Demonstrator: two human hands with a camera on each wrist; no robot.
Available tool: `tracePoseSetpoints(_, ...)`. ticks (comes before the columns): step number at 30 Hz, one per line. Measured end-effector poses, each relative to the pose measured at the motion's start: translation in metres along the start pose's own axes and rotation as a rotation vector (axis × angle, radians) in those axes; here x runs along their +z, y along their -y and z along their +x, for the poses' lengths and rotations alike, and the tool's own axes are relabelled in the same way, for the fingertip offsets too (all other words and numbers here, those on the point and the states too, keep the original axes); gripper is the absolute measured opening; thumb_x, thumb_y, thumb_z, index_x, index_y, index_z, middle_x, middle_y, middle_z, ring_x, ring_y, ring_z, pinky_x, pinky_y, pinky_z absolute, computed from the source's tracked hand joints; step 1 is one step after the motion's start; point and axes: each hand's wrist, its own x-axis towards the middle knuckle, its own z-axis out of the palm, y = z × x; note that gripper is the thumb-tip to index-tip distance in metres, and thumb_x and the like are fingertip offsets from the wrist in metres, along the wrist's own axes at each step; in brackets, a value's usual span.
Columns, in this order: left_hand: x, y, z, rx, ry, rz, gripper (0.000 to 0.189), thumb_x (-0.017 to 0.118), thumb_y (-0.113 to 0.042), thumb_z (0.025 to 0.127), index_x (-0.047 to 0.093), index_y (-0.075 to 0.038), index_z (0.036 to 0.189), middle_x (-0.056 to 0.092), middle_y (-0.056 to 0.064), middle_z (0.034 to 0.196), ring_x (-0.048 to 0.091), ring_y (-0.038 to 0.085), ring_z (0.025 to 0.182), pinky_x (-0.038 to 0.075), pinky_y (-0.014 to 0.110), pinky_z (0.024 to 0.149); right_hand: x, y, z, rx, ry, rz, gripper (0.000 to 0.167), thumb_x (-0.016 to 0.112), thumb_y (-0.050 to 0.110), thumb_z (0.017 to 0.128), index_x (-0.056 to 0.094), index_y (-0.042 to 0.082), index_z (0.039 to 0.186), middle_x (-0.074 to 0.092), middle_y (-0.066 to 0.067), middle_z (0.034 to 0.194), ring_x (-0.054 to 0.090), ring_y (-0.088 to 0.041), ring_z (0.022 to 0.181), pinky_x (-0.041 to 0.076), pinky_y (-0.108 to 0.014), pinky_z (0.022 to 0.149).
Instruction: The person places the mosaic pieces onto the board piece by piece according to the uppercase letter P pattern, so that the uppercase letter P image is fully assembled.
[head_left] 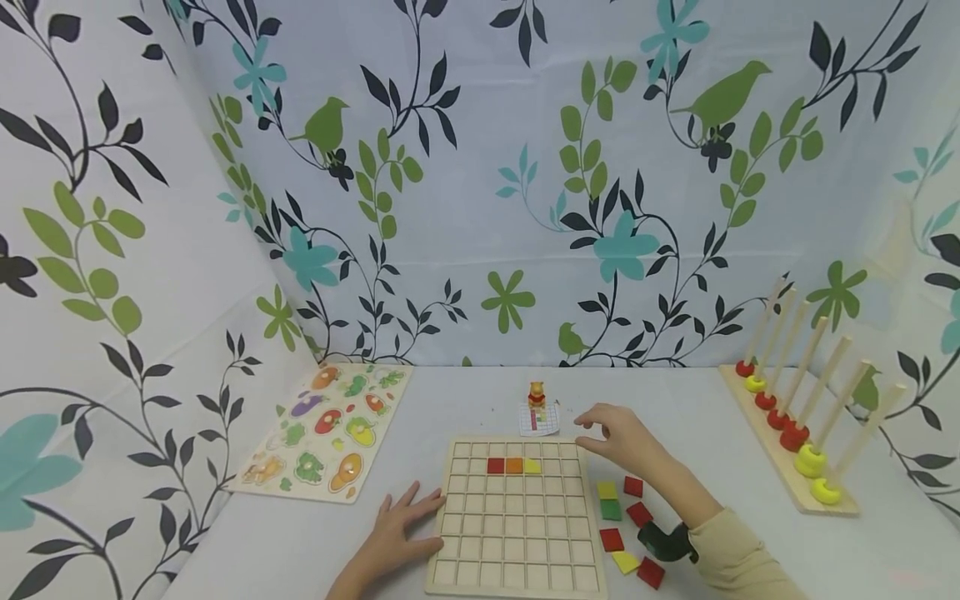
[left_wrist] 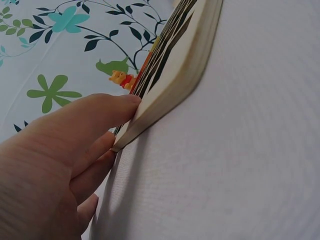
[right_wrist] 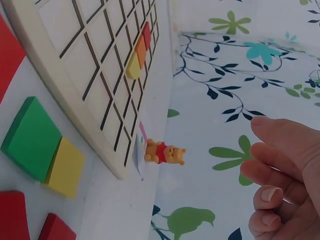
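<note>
A wooden grid board [head_left: 513,525] lies on the table with a red tile [head_left: 496,466], an orange tile [head_left: 513,466] and a yellow tile [head_left: 532,466] side by side in one row. My left hand [head_left: 401,533] rests at the board's left edge, fingers spread and fairly straight; in the left wrist view its thumb [left_wrist: 117,107] touches the edge. Past the board's far right corner hovers my right hand [head_left: 618,437], its fingers loosely bent around nothing. It is close to a small bear figurine [head_left: 537,394] and a printed grid card [head_left: 539,420].
Loose tiles, among them a green tile [head_left: 611,510], lie right of the board near a dark curved object [head_left: 667,543] by the right wrist. A vegetable puzzle board [head_left: 330,433] is at left. A peg stand [head_left: 787,442] with colored rings stands at right.
</note>
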Motion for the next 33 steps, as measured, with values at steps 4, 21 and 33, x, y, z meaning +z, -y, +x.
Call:
tracePoseSetpoints(4, 0.0, 0.0, 0.001, -0.008, 0.004, -0.007, 0.054, 0.069, -0.037, 0.075, 0.058, -0.008, 0.119, 0.048, 0.01, 0.128, 0.022, 0.044, 0.125, -0.003, 0.07, 0.091, -0.005, -0.006, -0.009, 0.029, 0.002, -0.026, 0.022, 0.073, 0.015, 0.074, 0.067, 0.008, 0.094, 0.06, 0.004, 0.083, 0.046, -0.011, 0.065, 0.044, -0.022, 0.055)
tracePoseSetpoints(21, 0.001, 0.002, -0.001, 0.008, 0.004, 0.007, 0.054, 0.068, -0.037, 0.076, 0.057, -0.009, 0.12, 0.049, 0.011, 0.128, 0.023, 0.047, 0.124, -0.002, 0.071, 0.089, 0.001, -0.036, -0.049, 0.285, 0.163, -0.001, 0.027, 0.074, 0.016, 0.072, 0.066, 0.006, 0.096, 0.058, -0.001, 0.086, 0.049, -0.016, 0.07, 0.047, -0.022, 0.057)
tracePoseSetpoints(33, 0.0, -0.001, -0.001, -0.007, 0.007, -0.003, 0.055, 0.069, -0.037, 0.075, 0.057, -0.008, 0.12, 0.048, 0.011, 0.128, 0.022, 0.046, 0.124, -0.004, 0.071, 0.089, 0.011, -0.045, -0.06, 0.4, 0.22, -0.011, 0.033, 0.079, 0.015, 0.066, 0.065, 0.008, 0.095, 0.055, 0.003, 0.081, 0.05, -0.015, 0.076, 0.05, -0.033, 0.071)
